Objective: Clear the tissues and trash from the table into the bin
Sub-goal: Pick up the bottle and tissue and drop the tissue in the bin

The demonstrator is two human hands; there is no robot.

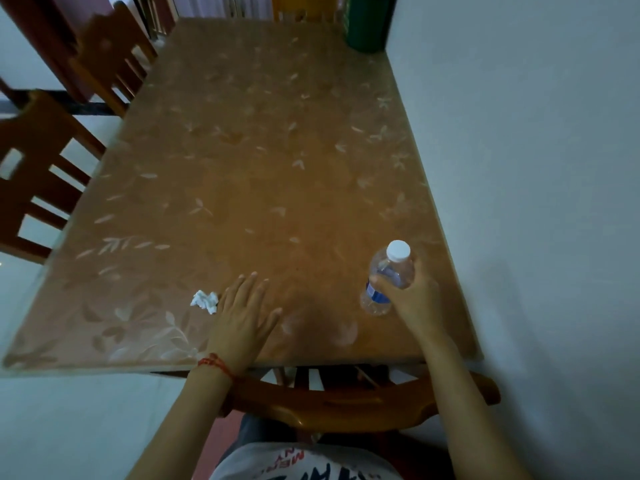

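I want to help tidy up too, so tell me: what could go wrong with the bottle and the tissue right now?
1. The right hand grips the plastic bottle tilted, near the table's right side. A loose grip might let it tip or roll off.
2. The crumpled tissue lies just beside the open left hand, not held. A careless sweep could brush it toward the near edge and onto the floor.
3. No bin is in view, so both must be carried somewhere unseen.

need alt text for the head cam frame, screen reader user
Seen from above, a person's right hand grips a clear plastic water bottle standing on a brown leaf-patterned table, while the left hand lies flat and open beside a crumpled white tissue. Wooden chairs line the table's left side; no bin is in view.
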